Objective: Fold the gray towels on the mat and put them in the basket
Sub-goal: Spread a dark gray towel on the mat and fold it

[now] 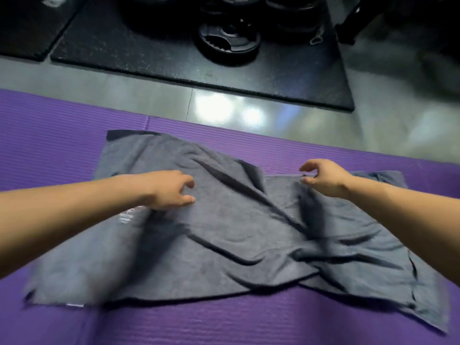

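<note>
A gray towel (224,232) lies wrinkled on the purple mat (49,135). A second gray towel (368,257) overlaps it on the right. My left hand (171,190) hovers over the left towel's middle, fingers and thumb loosely curled and apart, with nothing between them. At the far edge of the right towel is my right hand (323,178). Its fingers and thumb are spread on either side of the hem and have no grip on it. The basket is not in view.
Beyond the mat is a shiny gray floor (224,105). Farther back, a black rubber mat (124,46) carries black weight plates (229,38). Purple mat also shows in front of the towels.
</note>
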`<state>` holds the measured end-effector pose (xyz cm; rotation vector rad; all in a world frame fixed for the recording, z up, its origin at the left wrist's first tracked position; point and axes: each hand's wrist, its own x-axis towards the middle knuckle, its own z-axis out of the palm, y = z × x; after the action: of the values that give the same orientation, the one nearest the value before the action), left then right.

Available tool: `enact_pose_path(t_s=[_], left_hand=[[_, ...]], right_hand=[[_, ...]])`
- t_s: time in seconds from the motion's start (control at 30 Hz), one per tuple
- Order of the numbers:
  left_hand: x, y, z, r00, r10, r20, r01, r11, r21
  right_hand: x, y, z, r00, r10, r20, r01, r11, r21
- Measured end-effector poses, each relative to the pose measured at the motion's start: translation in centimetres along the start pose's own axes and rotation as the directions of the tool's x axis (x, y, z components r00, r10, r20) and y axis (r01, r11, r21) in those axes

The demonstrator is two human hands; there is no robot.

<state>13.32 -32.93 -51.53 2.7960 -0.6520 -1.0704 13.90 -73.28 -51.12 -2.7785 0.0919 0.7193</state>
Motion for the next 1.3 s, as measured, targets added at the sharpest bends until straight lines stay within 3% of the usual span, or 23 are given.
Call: enact_pose_path(t_s=[0.1, 0.3, 0.43, 0.5, 0.6, 0.73, 0.8, 0.87, 0.97, 1.13, 1.2, 1.3], left_hand=[[1.4, 2.8, -2.6, 0.997, -0.029, -0.078, 0.029, 1.0, -0.011], [6.8, 10.3, -3.7, 0.955, -0.04, -0.294, -0.03, 0.973, -0.23], [10.4, 14.4, -2.2, 0.957, -0.083, -0.28, 0.003, 0.961, -0.275], [12.1, 15.0, -1.8, 0.942, -0.139, -0.306, 0.064, 0.968, -0.242], [14.1, 15.4, -2.2, 0.86, -0.276, -0.43, 0.174, 0.949, -0.262], [15.6, 17.0, -2.2, 0.753, -0.413, -0.512, 0.213, 0.89, -0.404], [15.6, 19.3, -1.3, 0.763, -0.399, -0.509, 0.194, 0.892, -0.408], [15.1, 22.6, 0.3, 0.823, -0.343, -0.453, 0.203, 0.922, -0.33], [15.1, 27.2, 3.1, 0.914, -0.287, -0.286, 0.221, 0.945, -0.242], [16.3, 29.3, 4.7, 0.92, -0.333, -0.206, 0.296, 0.936, -0.19], [16.3, 29.3, 4.8, 0.919, -0.339, -0.201, 0.299, 0.932, -0.204], [16.2, 29.2, 4.8, 0.921, -0.336, -0.195, 0.292, 0.93, -0.224]], right_hand=[[1.6, 2.8, -0.3, 0.999, -0.051, 0.01, 0.05, 0.998, 0.025], [3.2, 7.1, 0.9, 0.995, -0.101, -0.025, 0.103, 0.988, 0.115], [4.2, 8.7, 1.8, 0.993, -0.098, -0.071, 0.108, 0.983, 0.149], [4.6, 9.4, 1.6, 0.983, -0.037, -0.181, 0.068, 0.984, 0.165], [5.1, 10.6, 1.6, 0.937, 0.085, -0.34, 0.003, 0.968, 0.251], [4.8, 11.9, 2.1, 0.923, 0.024, -0.384, 0.118, 0.932, 0.342], [3.8, 13.5, 1.4, 0.894, 0.042, -0.446, 0.167, 0.893, 0.419], [2.7, 16.7, 0.3, 0.846, 0.146, -0.512, 0.121, 0.884, 0.452], [1.6, 23.7, -0.5, 0.794, 0.386, -0.469, -0.12, 0.857, 0.502], [0.5, 29.7, -0.7, 0.642, 0.673, -0.367, -0.46, 0.721, 0.519], [0.7, 30.6, -1.0, 0.63, 0.706, -0.325, -0.468, 0.678, 0.567], [1.5, 31.7, -1.2, 0.682, 0.654, -0.328, -0.375, 0.697, 0.611]])
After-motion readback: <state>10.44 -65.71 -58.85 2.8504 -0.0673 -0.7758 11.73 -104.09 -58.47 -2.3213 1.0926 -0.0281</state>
